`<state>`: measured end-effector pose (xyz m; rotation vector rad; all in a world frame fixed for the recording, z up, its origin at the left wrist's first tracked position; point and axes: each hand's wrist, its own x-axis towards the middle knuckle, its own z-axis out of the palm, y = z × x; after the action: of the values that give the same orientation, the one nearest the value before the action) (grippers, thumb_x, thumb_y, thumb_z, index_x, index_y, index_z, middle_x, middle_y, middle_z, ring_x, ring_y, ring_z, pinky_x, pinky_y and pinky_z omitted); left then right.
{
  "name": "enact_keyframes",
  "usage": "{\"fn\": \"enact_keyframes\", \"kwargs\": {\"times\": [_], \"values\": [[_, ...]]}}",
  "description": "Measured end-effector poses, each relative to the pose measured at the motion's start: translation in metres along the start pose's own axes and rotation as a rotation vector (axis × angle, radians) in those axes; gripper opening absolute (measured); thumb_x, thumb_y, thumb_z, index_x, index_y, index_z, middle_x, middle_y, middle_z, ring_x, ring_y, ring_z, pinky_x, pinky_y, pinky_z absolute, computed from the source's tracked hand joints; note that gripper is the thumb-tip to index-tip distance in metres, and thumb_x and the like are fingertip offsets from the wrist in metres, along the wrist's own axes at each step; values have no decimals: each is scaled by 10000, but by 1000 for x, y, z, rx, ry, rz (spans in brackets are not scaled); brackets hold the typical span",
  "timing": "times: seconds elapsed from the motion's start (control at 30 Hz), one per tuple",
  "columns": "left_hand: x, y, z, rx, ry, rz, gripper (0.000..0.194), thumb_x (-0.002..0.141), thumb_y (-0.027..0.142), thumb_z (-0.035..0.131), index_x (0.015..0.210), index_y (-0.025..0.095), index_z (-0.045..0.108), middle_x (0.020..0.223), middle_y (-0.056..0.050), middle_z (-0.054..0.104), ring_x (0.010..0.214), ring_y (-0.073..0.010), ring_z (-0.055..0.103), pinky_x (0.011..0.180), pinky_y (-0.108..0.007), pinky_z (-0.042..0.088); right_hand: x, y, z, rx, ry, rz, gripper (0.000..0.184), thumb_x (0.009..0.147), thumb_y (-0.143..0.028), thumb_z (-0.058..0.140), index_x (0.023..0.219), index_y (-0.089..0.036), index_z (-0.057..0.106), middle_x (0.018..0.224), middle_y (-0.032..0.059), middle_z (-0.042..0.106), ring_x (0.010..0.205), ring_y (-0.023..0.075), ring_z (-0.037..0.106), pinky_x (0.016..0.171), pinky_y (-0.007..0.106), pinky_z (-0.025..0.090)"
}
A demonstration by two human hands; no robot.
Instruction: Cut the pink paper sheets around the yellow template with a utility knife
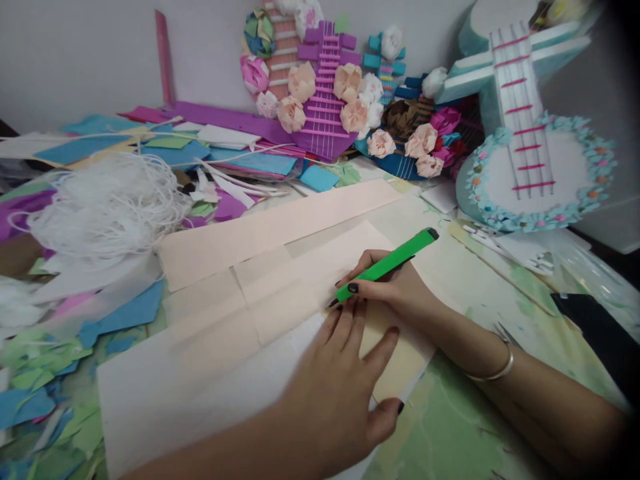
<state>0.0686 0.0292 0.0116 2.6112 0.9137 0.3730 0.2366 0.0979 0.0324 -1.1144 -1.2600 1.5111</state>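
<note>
My right hand (387, 283) grips a green utility knife (385, 265) with a black end, its tip pointing down and left at the paper. The tip meets the edge between a white sheet (190, 393) and a pale peach sheet (275, 300). My left hand (345, 373) lies flat with fingers spread, pressing on the white sheet just below the knife tip. Its fingertips are close to my right hand's fingers. A long peach strip (280, 227) lies beyond, at a slant. A cream-coloured piece (395, 360) shows beneath my left hand's fingers.
A tangle of white string (107, 207) and many coloured paper scraps (45, 373) cover the left. Paper-flowered toy guitars in purple (327, 100) and turquoise (535, 140) stand at the back. A black flat object (595, 333) and scissor tips (507, 335) lie at right.
</note>
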Motion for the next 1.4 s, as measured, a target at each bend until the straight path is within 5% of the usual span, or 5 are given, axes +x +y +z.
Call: {"fn": "enact_keyframes", "kwargs": {"times": [0.13, 1.4], "values": [[1, -1, 0, 3, -7, 7, 686, 926, 587, 453, 1498, 218, 367, 1487, -259, 379, 1439, -424, 222, 1117, -607, 270, -1, 0, 1, -33, 21, -5, 227, 686, -208, 827, 741, -170, 610, 827, 71, 762, 736, 196, 731, 657, 296, 584], [1, -1, 0, -47, -38, -25, 694, 925, 601, 455, 1513, 252, 335, 1577, -254, 208, 1454, -408, 168, 1137, -589, 247, 2, 0, -4, -25, 15, -31, 241, 690, -260, 830, 748, -151, 623, 751, 71, 753, 661, 175, 713, 603, 268, 568]]}}
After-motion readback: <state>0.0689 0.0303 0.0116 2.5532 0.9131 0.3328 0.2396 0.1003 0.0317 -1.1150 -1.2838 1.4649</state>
